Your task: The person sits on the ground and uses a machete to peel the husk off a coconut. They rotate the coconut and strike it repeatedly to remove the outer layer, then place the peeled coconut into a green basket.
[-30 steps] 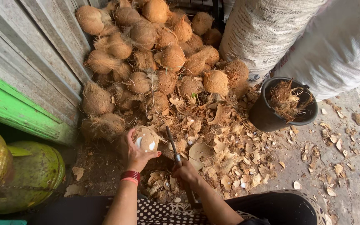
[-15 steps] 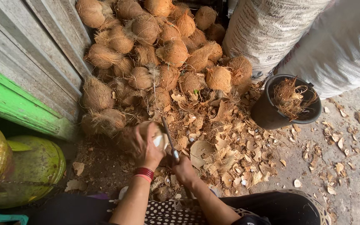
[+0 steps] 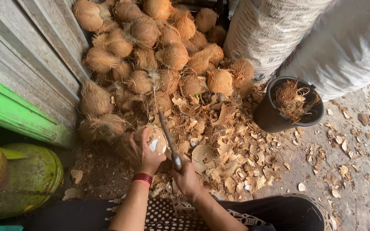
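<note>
Gripping a coconut point(image 3: 154, 139) at lower centre, the left hand point(image 3: 141, 152) risks a cut if the knife point(image 3: 168, 139), clenched in the right hand point(image 3: 186, 176), slips

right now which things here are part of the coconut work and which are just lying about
In hand:
- left hand holding a partly peeled coconut
- right hand gripping a knife, blade against that coconut
- pile of husked coconuts
- shell chips on the ground

Lying about:
- black bucket of fibre
- white sacks
- yellow-green containers
- green board
</note>
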